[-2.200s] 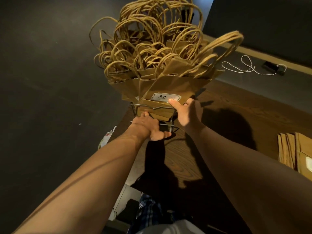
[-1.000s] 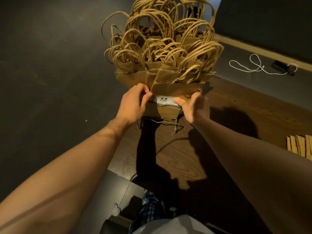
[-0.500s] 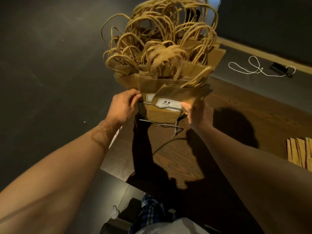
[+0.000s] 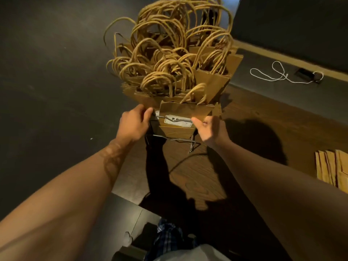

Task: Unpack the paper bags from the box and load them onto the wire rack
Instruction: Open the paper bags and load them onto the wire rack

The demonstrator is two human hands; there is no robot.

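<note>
On the rack, at the near edge of the wooden table, the bags stand packed upright, their twisted handles splaying above and behind the wire frame. The front bag leans toward the person, its price label sitting behind the rack's top wire. Half a second ago that bag tipped further forward with its top folded over; now it stands straighter and closer to the stack, so the load looks nearly settled. The left hand grips the rack's left corner, fingers curled round the bags' edge there. The right hand has come a little off the rack's right side: thumb out toward the label, fingers loosely bent and apart, holding nothing I can see. Right of the rack, at the table's far side, more flat bags lie waiting, so loading is probably not finished. Beyond the rack a white cord lies on the floor.
</note>
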